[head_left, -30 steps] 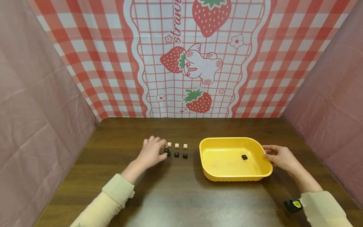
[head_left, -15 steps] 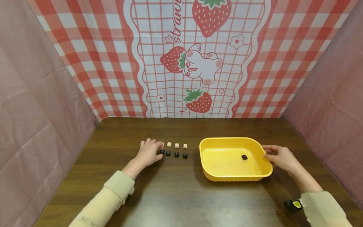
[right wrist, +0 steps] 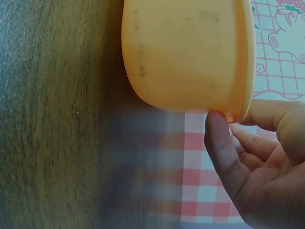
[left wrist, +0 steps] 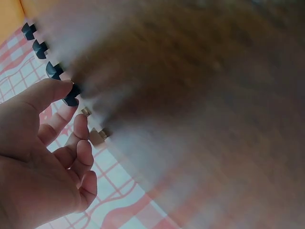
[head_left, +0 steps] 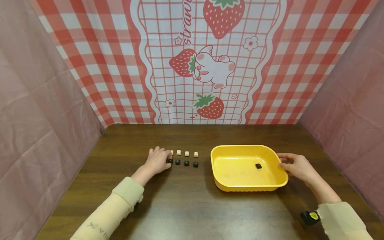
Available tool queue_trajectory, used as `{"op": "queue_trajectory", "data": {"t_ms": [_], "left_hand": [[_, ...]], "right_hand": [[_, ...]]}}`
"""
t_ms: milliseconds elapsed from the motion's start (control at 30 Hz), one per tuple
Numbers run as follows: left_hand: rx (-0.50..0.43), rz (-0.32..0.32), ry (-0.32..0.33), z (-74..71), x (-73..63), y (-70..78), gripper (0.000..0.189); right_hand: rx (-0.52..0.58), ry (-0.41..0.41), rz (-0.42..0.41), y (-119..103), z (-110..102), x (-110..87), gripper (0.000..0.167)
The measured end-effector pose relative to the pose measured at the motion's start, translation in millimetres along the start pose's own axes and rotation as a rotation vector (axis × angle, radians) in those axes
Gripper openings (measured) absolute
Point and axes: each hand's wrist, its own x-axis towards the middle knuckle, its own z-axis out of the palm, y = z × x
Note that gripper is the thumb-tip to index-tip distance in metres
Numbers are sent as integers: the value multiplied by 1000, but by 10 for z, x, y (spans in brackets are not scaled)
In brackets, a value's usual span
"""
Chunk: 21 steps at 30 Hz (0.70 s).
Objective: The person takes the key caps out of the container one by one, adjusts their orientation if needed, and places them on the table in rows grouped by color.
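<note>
At the left end of a row of black keycaps (head_left: 186, 163), my left hand (head_left: 156, 160) pinches a black keycap (left wrist: 72, 94) between thumb and forefinger, close over the table. The other fingers of that hand are loosely curled in the left wrist view. Behind the black row runs a row of cream keycaps (head_left: 187, 153), its leftmost one partly hidden by my fingers. My right hand (head_left: 297, 165) grips the right-hand rim of a yellow plastic basin (head_left: 234, 185), thumb on one side and fingers on the other. Inside the basin lies a single black keycap (head_left: 258, 166).
The dark wooden table (head_left: 192, 210) stretches in front of both rows. A red-and-white strawberry cloth (head_left: 192, 110) hangs behind it, with pinkish curtains (head_left: 45, 110) at either side. A small black device (head_left: 310, 217) sits at the right sleeve.
My left hand has moved left with the black keycap, from in front of the row to its left end. My right hand and the basin have stayed in place.
</note>
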Motion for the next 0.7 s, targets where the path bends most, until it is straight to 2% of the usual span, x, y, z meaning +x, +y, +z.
{"op": "queue_trajectory", "data": {"t_ms": [233, 400, 700], "left_hand": [[-9, 8, 4, -31, 1, -3, 20], [-11, 21, 29, -69, 7, 20, 21], [-48, 58, 73, -211, 31, 215, 23]], "right_hand": [[7, -7, 9, 2, 7, 3, 51], [7, -6, 8, -3, 2, 3, 50], [1, -2, 8, 7, 8, 3, 50]]}}
